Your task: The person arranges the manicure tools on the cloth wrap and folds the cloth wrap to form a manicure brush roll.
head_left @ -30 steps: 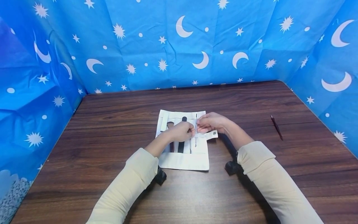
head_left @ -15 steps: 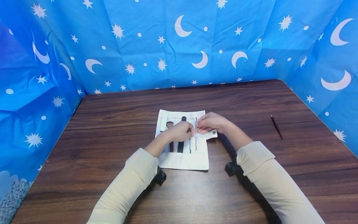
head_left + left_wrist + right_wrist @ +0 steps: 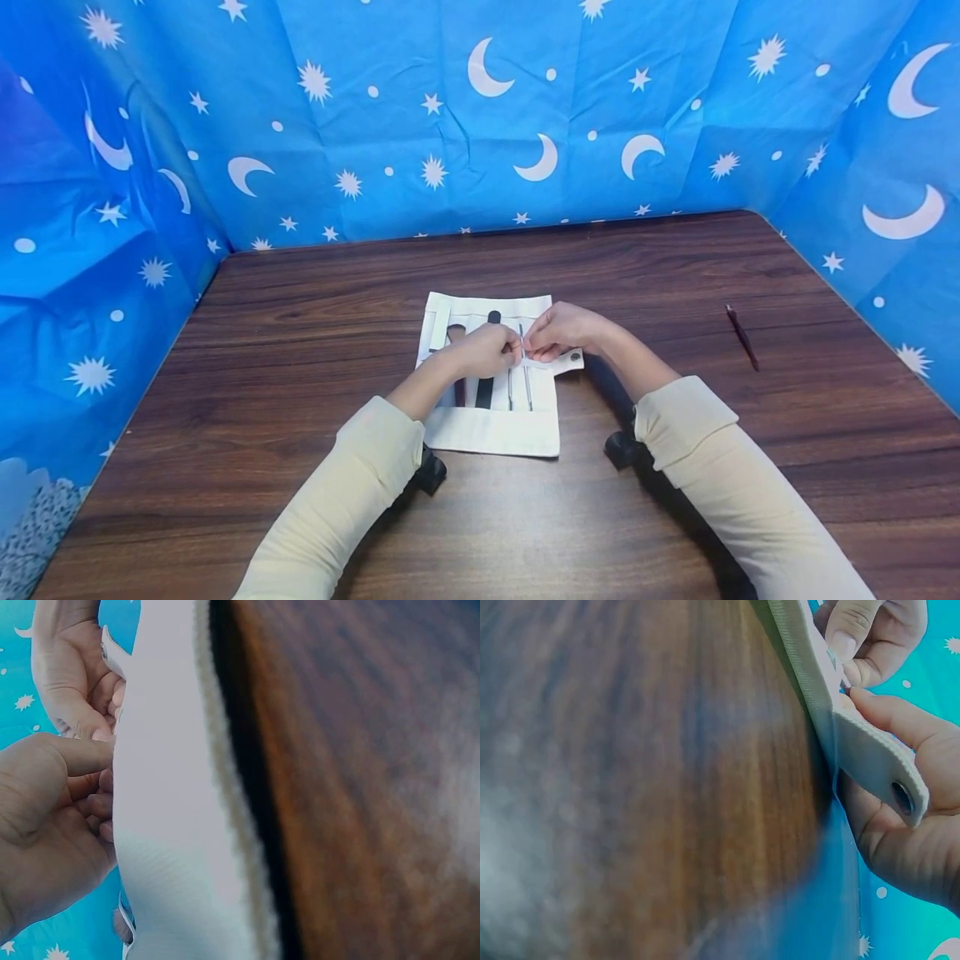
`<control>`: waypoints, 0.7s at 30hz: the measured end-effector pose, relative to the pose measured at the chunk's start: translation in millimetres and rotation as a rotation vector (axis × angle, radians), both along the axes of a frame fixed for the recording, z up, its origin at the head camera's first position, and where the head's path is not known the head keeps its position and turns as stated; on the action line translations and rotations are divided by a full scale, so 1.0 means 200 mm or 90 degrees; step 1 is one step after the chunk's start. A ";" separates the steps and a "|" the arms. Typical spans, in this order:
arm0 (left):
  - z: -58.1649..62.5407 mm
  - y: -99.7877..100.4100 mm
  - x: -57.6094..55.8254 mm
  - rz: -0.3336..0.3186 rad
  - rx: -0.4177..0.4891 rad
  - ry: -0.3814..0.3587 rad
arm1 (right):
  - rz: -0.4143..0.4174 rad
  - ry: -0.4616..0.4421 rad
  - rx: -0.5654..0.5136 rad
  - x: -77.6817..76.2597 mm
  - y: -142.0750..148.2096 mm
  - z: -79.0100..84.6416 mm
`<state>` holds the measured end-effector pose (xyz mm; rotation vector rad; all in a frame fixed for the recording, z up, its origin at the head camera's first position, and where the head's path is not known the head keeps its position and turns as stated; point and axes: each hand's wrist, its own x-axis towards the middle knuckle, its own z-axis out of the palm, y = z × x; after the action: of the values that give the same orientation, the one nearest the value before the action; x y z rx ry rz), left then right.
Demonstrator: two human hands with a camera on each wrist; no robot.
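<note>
An off-white fabric tool case lies spread out on the table, several tools in it. My right hand pinches a thin silvery metal rod tool near its upper part. The tool's lower tip is at the bottom pocket's edge. My left hand, fingers curled, appears to pinch the case's white cross strap beside the rod; the exact contact is hidden. Under and beside it are a black flat tool, a dark red-brown handled tool and another slim metal tool.
The strap's end tab with a metal snap sticks out past the case's right edge. A dark red pen-like tool with a metal tip lies farther right on the brown wooden table. Blue moon-and-star cloth hangs around the table.
The metal rod has slid down through the strap toward the bottom pocket, its lower tip shifting slightly right. My right hand has come slightly left, closer to my left, which stays nearly still.
</note>
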<state>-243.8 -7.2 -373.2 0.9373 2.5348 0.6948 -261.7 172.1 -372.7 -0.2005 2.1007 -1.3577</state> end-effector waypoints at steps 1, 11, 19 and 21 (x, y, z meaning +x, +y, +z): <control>0.00 0.00 0.00 0.000 -0.001 -0.002 | 0.005 0.002 0.004 0.00 0.00 0.00; 0.01 0.03 0.01 0.007 -0.036 0.009 | 0.128 0.124 0.133 0.02 0.06 0.09; 0.01 0.03 0.02 0.014 -0.047 0.016 | 0.073 0.191 0.111 0.04 0.30 0.17; 0.01 0.04 0.02 0.013 -0.050 0.021 | 0.045 0.206 0.114 0.06 0.38 0.20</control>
<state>-240.0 -0.1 -372.0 0.9053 2.5843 0.5855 -249.5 248.7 -332.7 -0.4406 2.4422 -1.1488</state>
